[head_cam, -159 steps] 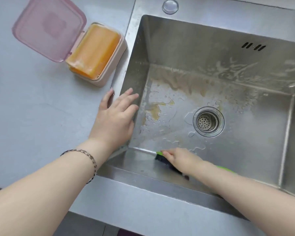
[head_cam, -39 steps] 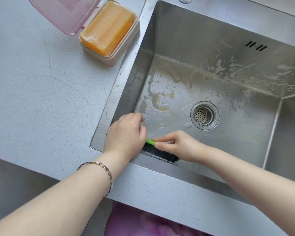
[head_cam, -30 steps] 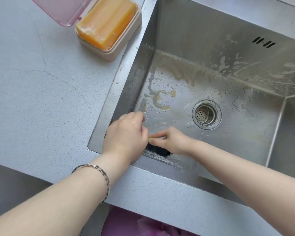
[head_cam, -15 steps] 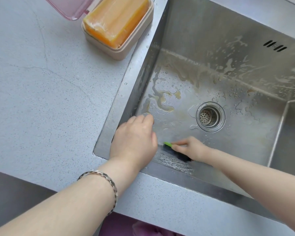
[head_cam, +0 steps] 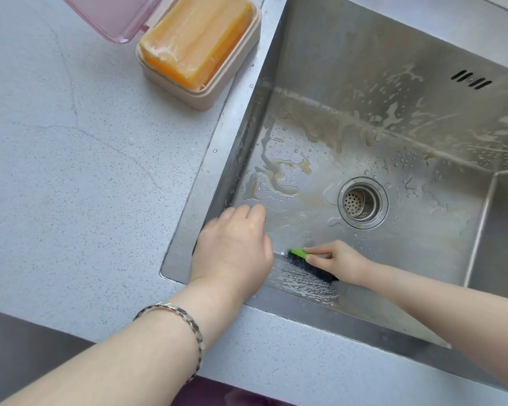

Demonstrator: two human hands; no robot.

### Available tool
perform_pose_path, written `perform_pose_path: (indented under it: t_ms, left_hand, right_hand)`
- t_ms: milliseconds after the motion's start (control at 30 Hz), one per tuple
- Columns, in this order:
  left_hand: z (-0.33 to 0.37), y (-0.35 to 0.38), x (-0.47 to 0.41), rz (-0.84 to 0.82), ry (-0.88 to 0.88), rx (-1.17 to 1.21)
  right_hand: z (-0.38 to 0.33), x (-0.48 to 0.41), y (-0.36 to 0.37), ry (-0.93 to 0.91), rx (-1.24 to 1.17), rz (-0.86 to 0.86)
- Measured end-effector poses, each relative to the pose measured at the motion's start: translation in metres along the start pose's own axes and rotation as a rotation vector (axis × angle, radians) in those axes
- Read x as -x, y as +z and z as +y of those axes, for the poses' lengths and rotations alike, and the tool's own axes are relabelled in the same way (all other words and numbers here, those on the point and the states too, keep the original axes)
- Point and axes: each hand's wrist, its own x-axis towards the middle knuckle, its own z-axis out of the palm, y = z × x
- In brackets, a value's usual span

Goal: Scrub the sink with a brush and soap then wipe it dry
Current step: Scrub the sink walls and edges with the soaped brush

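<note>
The steel sink (head_cam: 349,54) is wet, with brown smears and soap streaks on its floor and back wall. Down at the near wall, my right hand (head_cam: 339,263) grips a brush (head_cam: 299,256) with a green back and black bristles. The bristles press where the near wall meets the floor, above a foamy streak. My left hand (head_cam: 235,250) hangs over the sink's near-left corner, fingers bent down over the rim and holding nothing that I can see. An orange bar of soap (head_cam: 195,36) lies in an open beige box.
The drain strainer (head_cam: 362,202) sits in the middle of the sink floor. The soap box (head_cam: 217,92) with its pink lid (head_cam: 106,22) open stands on the grey speckled counter (head_cam: 71,171) left of the sink. Overflow slots (head_cam: 471,80) mark the back wall.
My right hand has pushed the brush back and forth along the near wall, now slightly right of where it was a second ago. More foam shows below it. The left hand stays at the corner.
</note>
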Motion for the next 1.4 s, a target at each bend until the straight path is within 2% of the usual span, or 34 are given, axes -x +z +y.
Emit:
perform_pose_path:
  t_ms: [100, 167, 300, 400, 500, 600, 667, 767, 867, 967, 1133, 1200, 1300, 1400]
  left_hand:
    - [0.006, -0.005, 0.002, -0.124, -0.056, -0.024]
    - [0.005, -0.003, 0.002, -0.116, -0.078, -0.051]
    - [0.013, -0.004, 0.001, -0.153, -0.085, -0.149]
    - [0.032, -0.002, 0.002, -0.131, -0.126, -0.096]
    - [0.054, 0.009, 0.007, -0.143, -0.195, -0.011]
    - [0.069, 0.019, 0.008, -0.119, -0.277, 0.007]
    - [0.069, 0.021, 0.011, -0.058, -0.285, 0.008]
    - [0.072, 0.023, 0.015, 0.095, -0.186, 0.040]
    - [0.071, 0.023, 0.013, 0.035, -0.245, 0.072]
    - [0.072, 0.024, 0.015, 0.054, -0.267, 0.055]
    - [0.072, 0.025, 0.017, 0.097, -0.253, 0.077]
    - [0.073, 0.025, 0.017, 0.100, -0.242, 0.077]
    - [0.072, 0.027, 0.017, 0.098, -0.244, 0.080]
    - [0.071, 0.027, 0.017, 0.126, -0.224, 0.088]
  right_hand:
    - [-0.040, -0.026, 0.015, -0.129, -0.098, -0.059]
    - [-0.057, -0.030, 0.020, -0.191, -0.112, -0.103]
    - [0.023, 0.010, -0.010, -0.078, -0.032, -0.029]
    - [0.076, 0.041, -0.032, 0.072, -0.005, 0.023]
    - [0.053, 0.032, -0.020, -0.045, -0.064, -0.004]
    - [0.025, 0.039, -0.016, -0.206, -0.152, -0.057]
    - [0.045, 0.050, -0.032, -0.180, -0.156, -0.099]
    - [0.075, 0.049, -0.042, -0.054, -0.078, -0.108]
    - [0.049, 0.036, -0.024, -0.092, -0.085, -0.049]
    - [0.039, 0.064, -0.037, -0.216, -0.102, -0.113]
    - [0.076, 0.091, -0.060, -0.003, -0.052, -0.091]
    - [0.059, 0.080, -0.045, -0.066, -0.029, -0.063]
    - [0.021, 0.090, -0.039, -0.263, -0.087, -0.086]
    - [0.037, 0.109, -0.058, -0.191, -0.123, -0.085]
